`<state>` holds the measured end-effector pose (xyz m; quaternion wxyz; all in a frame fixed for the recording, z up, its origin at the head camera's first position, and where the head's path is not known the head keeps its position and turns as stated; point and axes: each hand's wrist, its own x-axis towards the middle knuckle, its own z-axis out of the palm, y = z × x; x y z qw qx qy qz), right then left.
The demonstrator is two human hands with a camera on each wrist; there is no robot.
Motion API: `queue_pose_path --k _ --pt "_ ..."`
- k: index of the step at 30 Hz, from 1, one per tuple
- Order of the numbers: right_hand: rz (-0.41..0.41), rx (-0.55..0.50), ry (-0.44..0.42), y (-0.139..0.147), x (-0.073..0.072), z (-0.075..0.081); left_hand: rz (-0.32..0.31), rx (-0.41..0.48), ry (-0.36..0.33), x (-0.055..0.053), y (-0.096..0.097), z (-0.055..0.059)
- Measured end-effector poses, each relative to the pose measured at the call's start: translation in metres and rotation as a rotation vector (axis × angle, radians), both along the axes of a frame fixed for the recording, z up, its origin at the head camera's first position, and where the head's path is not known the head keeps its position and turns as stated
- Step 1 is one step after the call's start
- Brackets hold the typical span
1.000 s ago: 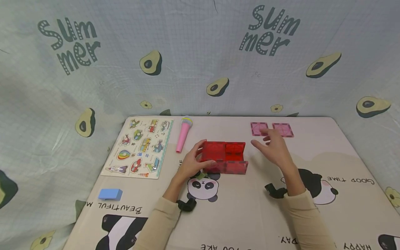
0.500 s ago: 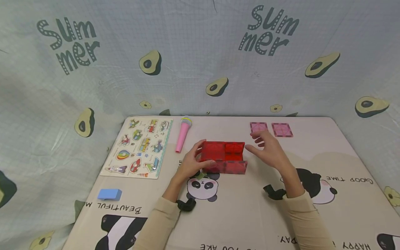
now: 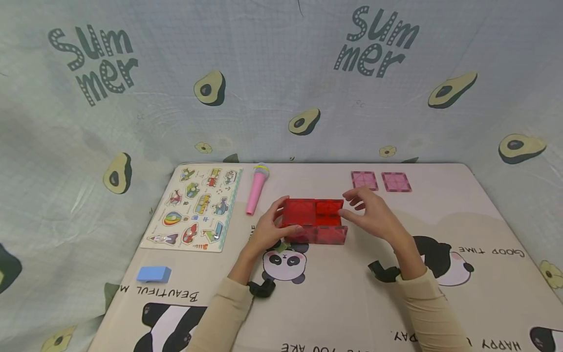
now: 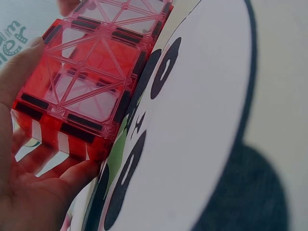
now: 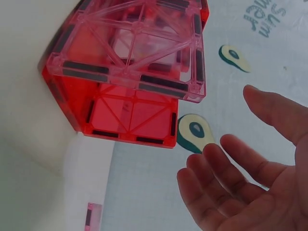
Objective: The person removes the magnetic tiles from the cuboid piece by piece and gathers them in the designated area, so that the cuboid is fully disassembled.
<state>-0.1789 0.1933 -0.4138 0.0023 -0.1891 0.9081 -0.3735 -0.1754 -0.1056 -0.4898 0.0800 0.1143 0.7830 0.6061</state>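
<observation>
A box-like structure of red see-through magnetic tiles [image 3: 299, 212] stands mid-table, its right end uncovered. My left hand [image 3: 265, 231] grips its left end, thumb at the near side and fingers round the far side. In the left wrist view, the left hand [image 4: 41, 187] shows through the red tiles [image 4: 79, 72]. Just off the right end is my right hand [image 3: 374, 215], fingers loosely bent and holding nothing. The right wrist view shows a gap between the right hand [image 5: 250, 183] and the tiles [image 5: 132, 113].
Two pink magnetic tiles [image 3: 364, 180] lie flat at the back right. Left of the structure are a pink toy microphone [image 3: 257, 192], a picture puzzle board [image 3: 149, 234] and a blue block [image 3: 154, 274]. A printed curtain [image 3: 264, 58] hangs behind the table.
My right hand has moved left and slightly nearer, from beside the pink tiles to the right end of the red structure. The left hand keeps its grip there.
</observation>
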Motion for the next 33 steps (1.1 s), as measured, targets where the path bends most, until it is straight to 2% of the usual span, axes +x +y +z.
queue_pose_path --k 13,25,33 --pt "0.104 0.034 -0.071 -0.007 0.003 0.002 0.001 0.004 0.012 -0.003 -0.001 -0.003" --pt "0.164 0.088 -0.143 -0.011 0.002 -0.003 -0.001 0.007 0.018 -0.002 0.0 -0.003" --pt "0.228 0.097 -0.162 -0.011 0.002 -0.006 -0.003 0.005 0.021 -0.002 0.0 -0.002"
